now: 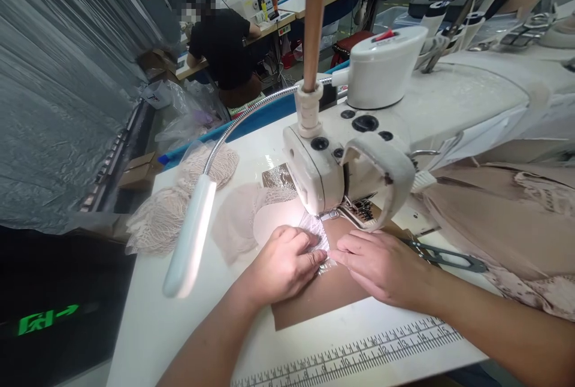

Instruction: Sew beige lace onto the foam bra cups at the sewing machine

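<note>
Under the head of a white sewing machine (312, 174) lies a small piece of pale lace fabric (318, 229), lit brightly near the needle. My left hand (285, 264) presses it from the left, thumb and forefinger closed on its near edge. From the right, my right hand (386, 264) meets it with fingers bunched together, the tips pinching the lace's right edge close to my left thumb. Beneath both hands is a brown sheet (309, 306). Sheer beige mesh fabric (236, 225) spreads leftward from the lace. The needle tip itself is hard to make out.
A gooseneck lamp (191, 237) hangs over the left side, by bundled lace pieces (159, 219). Dark thread snips (453, 257) lie right of my right hand, near piled beige fabric (489, 213). A printed ruler (350, 354) runs along the front edge. A person (222, 45) sits beyond.
</note>
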### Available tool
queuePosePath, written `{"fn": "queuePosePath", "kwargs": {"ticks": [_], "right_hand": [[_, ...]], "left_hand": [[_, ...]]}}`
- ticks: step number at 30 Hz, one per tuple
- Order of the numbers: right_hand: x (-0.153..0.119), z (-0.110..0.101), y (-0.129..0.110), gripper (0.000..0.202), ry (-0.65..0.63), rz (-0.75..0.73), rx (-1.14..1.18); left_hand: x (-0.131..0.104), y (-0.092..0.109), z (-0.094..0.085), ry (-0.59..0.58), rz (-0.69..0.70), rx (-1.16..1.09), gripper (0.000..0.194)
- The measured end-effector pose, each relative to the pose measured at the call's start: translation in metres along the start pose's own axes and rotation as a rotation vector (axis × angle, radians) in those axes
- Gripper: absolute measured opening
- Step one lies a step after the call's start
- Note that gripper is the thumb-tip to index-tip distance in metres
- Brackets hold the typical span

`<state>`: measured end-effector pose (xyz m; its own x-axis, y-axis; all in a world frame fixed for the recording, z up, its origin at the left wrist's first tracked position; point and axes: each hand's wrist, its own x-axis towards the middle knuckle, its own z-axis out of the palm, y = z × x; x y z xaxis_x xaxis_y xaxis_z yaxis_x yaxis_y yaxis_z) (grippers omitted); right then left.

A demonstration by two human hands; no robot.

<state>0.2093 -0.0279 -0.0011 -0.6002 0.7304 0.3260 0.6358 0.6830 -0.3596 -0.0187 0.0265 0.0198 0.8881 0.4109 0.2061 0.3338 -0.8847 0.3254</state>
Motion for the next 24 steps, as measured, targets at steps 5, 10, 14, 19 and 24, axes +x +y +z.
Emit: {"fn": "queuePosePath", "kwargs": {"ticks": [5,10,14,19,24], "right_hand": [[0.002,-0.003,-0.003,0.025,0.002,0.000,-0.023],[0.000,-0.001,-0.002,0.023,-0.012,0.036,0.010],[-0.001,0.000,0.000,0.024,-0.005,0.043,0.019],[0.002,0.002,0.000,0.027,0.026,0.091,-0.015],[0.006,0.007,0.003,0.030,0.055,0.124,-0.120]], "left_hand": [[0.005,0.003,-0.003,0.031,-0.063,-0.042,0.028],[0.014,0.004,0.000,0.014,-0.137,0.131,0.027],[0.017,0.003,0.001,-0.003,-0.132,0.145,0.026],[0.018,-0.001,0.000,-0.031,-0.138,0.151,0.024],[0.015,-0.005,-0.002,-0.051,-0.129,0.182,0.027]]}}
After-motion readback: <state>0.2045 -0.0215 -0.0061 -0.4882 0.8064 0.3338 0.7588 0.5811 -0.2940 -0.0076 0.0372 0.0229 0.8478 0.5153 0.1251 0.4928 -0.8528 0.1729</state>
